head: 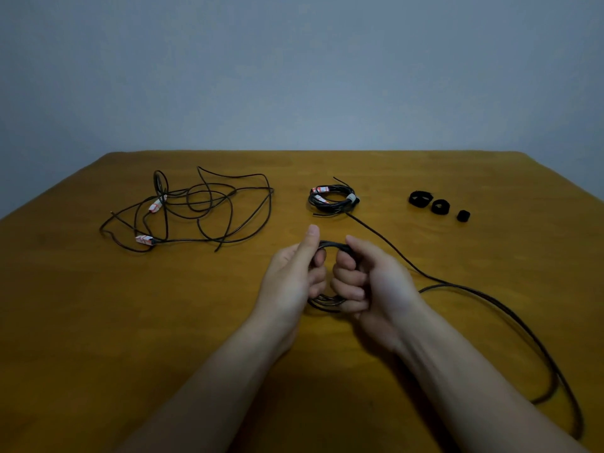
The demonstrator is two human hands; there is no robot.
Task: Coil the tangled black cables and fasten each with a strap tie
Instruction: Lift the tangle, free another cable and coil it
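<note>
Cable coil [327, 303] gripped by left hand [291, 276] and right hand [369, 282]; tangled cable [143, 239], tied coil [322, 200], three strap ties [440, 206].

Both hands are wrapped round a small coil [327, 301] of black cable in the middle of the table [98, 322]. The left hand [294, 276] has its thumb sticking up, and the right hand [366, 282] grips the other side. The coil's loose tail [392, 248] loops off toward the right edge. A tangled cable [196, 207] sits toward the far left corner, a strapped coil [331, 199] near the middle of the far edge, and three strap ties [438, 206] toward the far right corner.
</note>
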